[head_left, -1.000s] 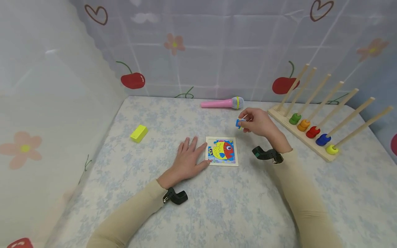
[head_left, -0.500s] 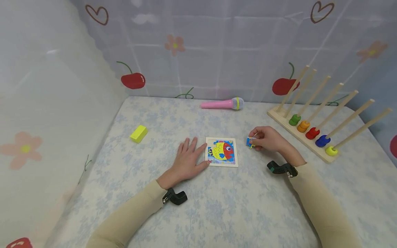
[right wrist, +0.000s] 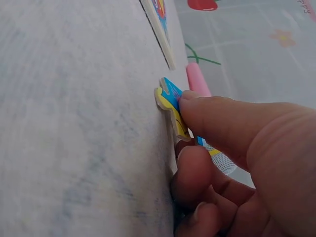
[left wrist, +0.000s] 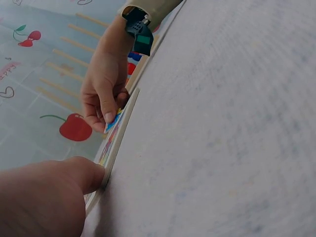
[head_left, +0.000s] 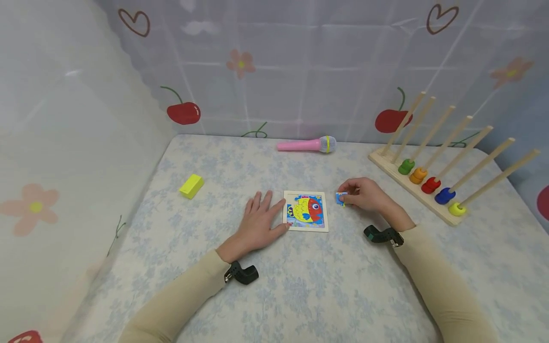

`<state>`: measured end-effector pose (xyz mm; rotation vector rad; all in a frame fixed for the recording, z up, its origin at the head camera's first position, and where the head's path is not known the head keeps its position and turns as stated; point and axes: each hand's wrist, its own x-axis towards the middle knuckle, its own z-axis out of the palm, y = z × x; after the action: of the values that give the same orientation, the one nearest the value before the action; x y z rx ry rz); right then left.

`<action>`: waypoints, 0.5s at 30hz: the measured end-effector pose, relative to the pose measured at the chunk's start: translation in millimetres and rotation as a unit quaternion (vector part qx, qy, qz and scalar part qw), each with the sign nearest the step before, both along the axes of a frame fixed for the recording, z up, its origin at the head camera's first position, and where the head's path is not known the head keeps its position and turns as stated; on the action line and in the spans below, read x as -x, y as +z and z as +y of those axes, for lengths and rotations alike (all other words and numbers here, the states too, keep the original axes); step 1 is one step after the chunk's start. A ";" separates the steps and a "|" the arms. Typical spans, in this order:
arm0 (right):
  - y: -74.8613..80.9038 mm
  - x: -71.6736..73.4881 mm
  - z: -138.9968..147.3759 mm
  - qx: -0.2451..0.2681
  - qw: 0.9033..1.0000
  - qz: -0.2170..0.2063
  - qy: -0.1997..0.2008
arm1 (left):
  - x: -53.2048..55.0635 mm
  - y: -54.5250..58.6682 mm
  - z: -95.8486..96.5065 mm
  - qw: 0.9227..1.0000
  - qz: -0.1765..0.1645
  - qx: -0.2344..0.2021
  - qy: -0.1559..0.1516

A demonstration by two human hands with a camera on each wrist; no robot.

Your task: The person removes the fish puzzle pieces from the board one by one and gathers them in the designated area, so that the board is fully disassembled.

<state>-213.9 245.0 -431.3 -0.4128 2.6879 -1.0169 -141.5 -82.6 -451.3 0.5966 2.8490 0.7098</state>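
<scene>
A square wooden jigsaw puzzle (head_left: 306, 211) with a red and yellow fish picture lies in the middle of the table. My left hand (head_left: 259, 223) is spread flat on the cloth, its thumb and index finger touching the puzzle frame's left edge. To the right of the frame, my right hand (head_left: 364, 194) pinches a blue and yellow puzzle piece (right wrist: 174, 104) between thumb and fingers. The piece is tilted just above the cloth, apart from the frame. In the puzzle's upper left, a pale gap shows in the picture.
A pink toy microphone (head_left: 305, 145) lies at the back edge. On the left is a yellow block (head_left: 191, 186). A wooden peg rack (head_left: 418, 186) with coloured beads and tall pegs stands at the right, beyond my right hand. A patterned curtain (head_left: 274, 66) closes off the back.
My right hand, with the puzzle piece, has come toward me and rightward from near the microphone, then shifted slightly left toward the frame. The left hand has stayed put.
</scene>
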 end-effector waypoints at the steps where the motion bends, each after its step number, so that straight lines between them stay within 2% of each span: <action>1: -0.7 -0.6 -0.2 -0.002 1.000 0.001 0.000 | -0.1 0.0 0.1 1.000 0.001 -0.001 0.000; 8: -2.6 -3.2 -0.1 -0.008 1.000 0.003 -0.008 | 0.0 -0.2 0.2 1.000 0.002 0.000 -0.004; 15: -2.4 -3.8 -1.2 -0.028 0.999 0.033 -0.015 | 0.3 -0.9 -0.5 1.000 -0.002 0.001 -0.002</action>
<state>-210.1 243.8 -433.7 -0.4035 2.7816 -0.9506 -141.8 -83.2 -452.1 0.5988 2.8441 0.7064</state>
